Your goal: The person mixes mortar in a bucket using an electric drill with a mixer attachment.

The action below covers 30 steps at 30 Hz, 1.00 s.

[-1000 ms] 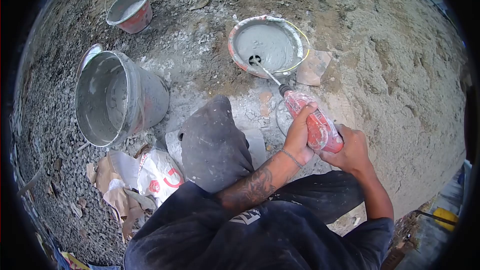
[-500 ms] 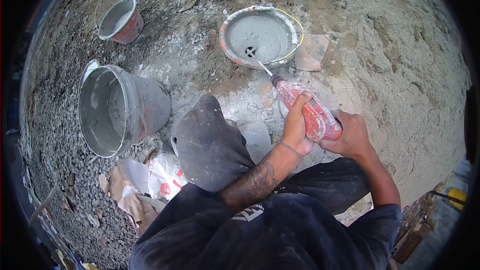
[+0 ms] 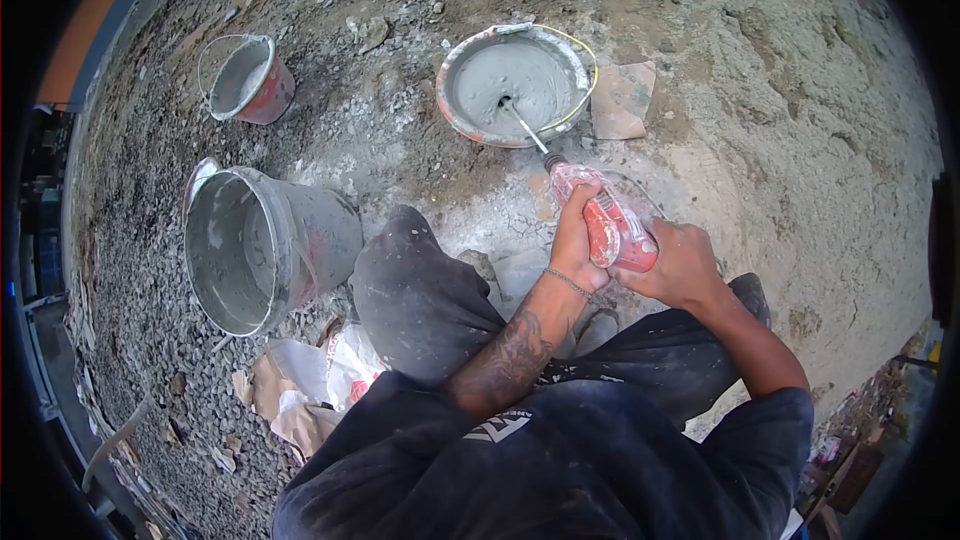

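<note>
A red power drill (image 3: 612, 225), smeared with grey, points forward and to the left. My left hand (image 3: 580, 240) is wrapped round its body from the left. At the drill's rear, my right hand (image 3: 680, 265) is closed round the handle. From the chuck a thin metal shaft (image 3: 529, 129) runs down into wet grey mix (image 3: 520, 75), where a small hollow surrounds it and its lower end is hidden. The mix fills a round red bucket (image 3: 446, 105) with a grey-crusted rim and a yellow handle.
A large grey-coated bucket (image 3: 325, 240) lies tilted left of my knee. Beyond it stands a small red bucket (image 3: 270, 98). Torn paper and a white bag (image 3: 352, 365) lie on gravel, and brown cardboard (image 3: 624, 100) lies right of the mix bucket.
The view has shifted, so the buckets on the left appear lower and farther right. The mixing head seen in the mix before is now hidden in a hollow. Both hands still hold the drill.
</note>
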### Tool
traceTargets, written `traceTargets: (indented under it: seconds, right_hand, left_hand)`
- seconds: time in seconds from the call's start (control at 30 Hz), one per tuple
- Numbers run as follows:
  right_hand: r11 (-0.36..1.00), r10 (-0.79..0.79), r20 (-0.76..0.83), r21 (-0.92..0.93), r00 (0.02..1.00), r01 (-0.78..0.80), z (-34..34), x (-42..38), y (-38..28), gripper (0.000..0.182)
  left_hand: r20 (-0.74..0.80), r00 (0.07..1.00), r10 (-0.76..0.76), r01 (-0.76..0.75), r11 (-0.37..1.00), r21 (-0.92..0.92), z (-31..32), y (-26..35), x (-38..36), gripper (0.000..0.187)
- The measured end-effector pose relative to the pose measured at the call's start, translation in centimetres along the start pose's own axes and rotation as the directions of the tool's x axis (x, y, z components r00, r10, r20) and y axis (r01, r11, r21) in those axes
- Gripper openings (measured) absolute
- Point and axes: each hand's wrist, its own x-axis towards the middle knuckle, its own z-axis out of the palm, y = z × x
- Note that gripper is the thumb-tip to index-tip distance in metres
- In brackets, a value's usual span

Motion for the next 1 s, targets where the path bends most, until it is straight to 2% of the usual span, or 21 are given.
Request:
traceTargets:
  seconds: [0.13, 0.23, 0.3, 0.4, 0.53, 0.6, 0.73, 0.8, 0.83, 1.0]
  right_hand:
    - [1.000, -0.010, -0.002, -0.014, 1.000, 0.010, -0.2, 0.3, -0.5, 0.058]
    - [0.999, -0.031, -0.019, -0.029, 0.999, 0.030, 0.2, 0.1, -0.1, 0.058]
    - [0.999, 0.037, 0.017, -0.026, 0.999, -0.036, 0.1, 0.1, -0.3, 0.057]
    - [0.999, 0.039, -0.028, -0.016, 0.999, -0.039, -0.7, 0.1, -1.2, 0.057]
    - [0.998, -0.011, -0.009, -0.068, 1.000, 0.010, -2.3, 0.3, -1.4, 0.055]
    - [0.998, -0.010, 0.044, -0.065, 0.999, 0.013, -3.2, 0.6, -1.4, 0.054]
    - [0.979, 0.011, 0.026, -0.202, 1.000, -0.006, -3.8, 0.3, -2.0, 0.056]
    - [0.968, 0.053, -0.005, -0.246, 0.999, -0.053, -4.1, 0.4, -2.5, 0.055]
    - [0.965, 0.044, -0.007, -0.258, 0.999, -0.045, -4.4, 0.7, -2.5, 0.055]
    - [0.960, 0.111, 0.057, -0.264, 0.992, -0.092, -5.3, 0.6, -2.9, 0.055]
  left_hand:
    - [0.003, 1.000, -0.015, 0.015, 0.999, 0.030, -0.5, 0.6, 0.1, 0.031]
    - [-0.007, 1.000, 0.027, -0.027, 0.997, 0.077, -1.1, 0.3, 0.7, 0.033]
    - [-0.009, 1.000, 0.017, -0.016, 0.997, 0.071, -0.8, 0.4, 0.6, 0.032]
    - [-0.017, 1.000, 0.000, 0.001, 0.999, 0.047, -0.2, 0.7, 0.2, 0.031]
    - [0.002, 1.000, -0.006, 0.006, 1.000, -0.007, 0.4, 0.3, -0.2, 0.031]
    - [0.038, 0.998, 0.051, -0.049, 0.998, -0.028, 0.7, -0.2, 0.0, 0.031]
    - [0.049, 0.996, 0.071, -0.068, 0.996, -0.055, 1.4, -0.4, 0.2, 0.030]
    - [0.114, 0.993, -0.018, 0.028, 0.996, -0.084, 1.5, -0.3, 0.6, 0.029]
    - [0.125, 0.992, -0.011, 0.022, 0.996, -0.091, 1.7, -0.1, 0.9, 0.029]
    - [0.109, 0.989, -0.104, 0.115, 0.988, -0.101, 2.2, -0.4, 0.8, 0.029]
